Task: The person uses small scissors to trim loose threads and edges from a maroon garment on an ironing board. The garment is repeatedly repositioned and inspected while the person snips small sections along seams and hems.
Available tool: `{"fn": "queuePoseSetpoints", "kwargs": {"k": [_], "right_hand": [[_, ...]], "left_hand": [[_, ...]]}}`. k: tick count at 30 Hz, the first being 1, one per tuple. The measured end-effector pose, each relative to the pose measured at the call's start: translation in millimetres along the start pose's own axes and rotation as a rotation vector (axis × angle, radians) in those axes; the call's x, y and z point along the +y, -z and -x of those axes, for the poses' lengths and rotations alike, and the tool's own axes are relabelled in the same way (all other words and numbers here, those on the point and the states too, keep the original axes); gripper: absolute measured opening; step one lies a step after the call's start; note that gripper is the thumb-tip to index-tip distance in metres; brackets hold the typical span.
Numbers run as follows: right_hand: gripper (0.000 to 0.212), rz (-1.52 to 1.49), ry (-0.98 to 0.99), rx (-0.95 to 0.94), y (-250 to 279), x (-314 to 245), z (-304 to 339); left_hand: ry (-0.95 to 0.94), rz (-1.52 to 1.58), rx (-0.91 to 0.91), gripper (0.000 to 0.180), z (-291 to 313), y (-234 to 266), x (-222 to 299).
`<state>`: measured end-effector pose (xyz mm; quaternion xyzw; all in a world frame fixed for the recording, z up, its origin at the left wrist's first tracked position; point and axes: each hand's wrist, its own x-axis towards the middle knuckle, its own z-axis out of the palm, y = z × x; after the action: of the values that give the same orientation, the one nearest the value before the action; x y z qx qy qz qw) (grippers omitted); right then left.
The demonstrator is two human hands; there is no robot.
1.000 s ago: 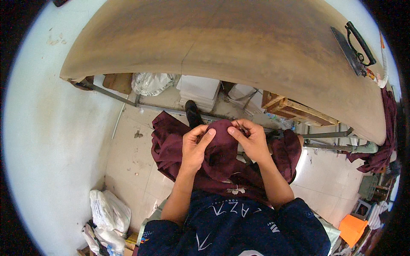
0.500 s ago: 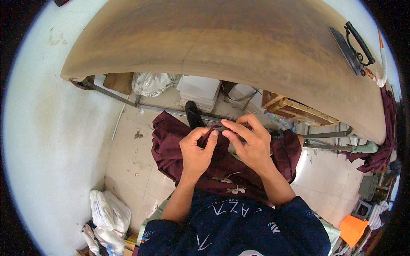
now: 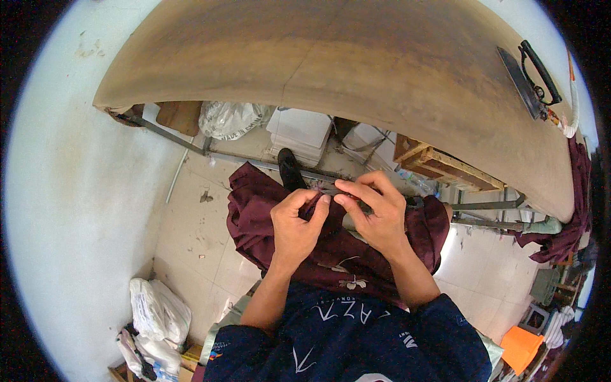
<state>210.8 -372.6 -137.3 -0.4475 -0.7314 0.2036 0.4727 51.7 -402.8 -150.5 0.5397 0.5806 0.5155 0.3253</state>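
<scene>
A dark maroon garment (image 3: 267, 219) with a pale flower print hangs in front of my body, below the edge of a large brown table (image 3: 356, 70). My left hand (image 3: 296, 229) and my right hand (image 3: 375, 213) meet at the garment's upper edge, fingertips nearly touching. Both pinch the cloth near a small pale item I cannot make out. The rest of the garment droops to both sides and down toward my dark blue top.
A black flat iron (image 3: 531, 73) rests at the table's far right, with more maroon cloth (image 3: 566, 229) hanging off that end. Under the table are white boxes (image 3: 302, 130), a plastic bag (image 3: 229, 118), a wooden crate (image 3: 439, 165) and metal bars. White bags (image 3: 159, 312) lie on the tiled floor at left.
The bunched cloth held high between my hands has dropped lower and spread. My fingers have shifted from gripping a fold to pinching together at the garment's top edge.
</scene>
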Motion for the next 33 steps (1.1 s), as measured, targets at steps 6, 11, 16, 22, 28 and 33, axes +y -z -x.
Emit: {"fn": "queuePoseSetpoints", "kwargs": {"k": [6,11,16,22,28,33], "right_hand": [[0.022,0.019,-0.021,-0.008,6,2,2],[0.024,0.034,-0.072,-0.083,18,-6,0],[0.022,0.109,-0.062,-0.132,21,-7,4],[0.017,0.184,-0.041,-0.17,21,-10,-2],[0.017,0.165,-0.028,-0.14,18,-7,-2],[0.018,0.166,-0.056,-0.173,20,-8,-2]], "left_hand": [[-0.212,-0.193,0.027,0.014,-2,0,1],[-0.415,-0.341,0.042,0.025,-3,4,-16],[-0.477,-0.357,0.012,0.035,-5,5,-23],[-0.49,-0.362,0.007,0.039,-5,4,-27],[-0.488,-0.369,0.003,0.04,-4,2,-27],[-0.48,-0.353,0.007,0.039,-4,2,-28]]}}
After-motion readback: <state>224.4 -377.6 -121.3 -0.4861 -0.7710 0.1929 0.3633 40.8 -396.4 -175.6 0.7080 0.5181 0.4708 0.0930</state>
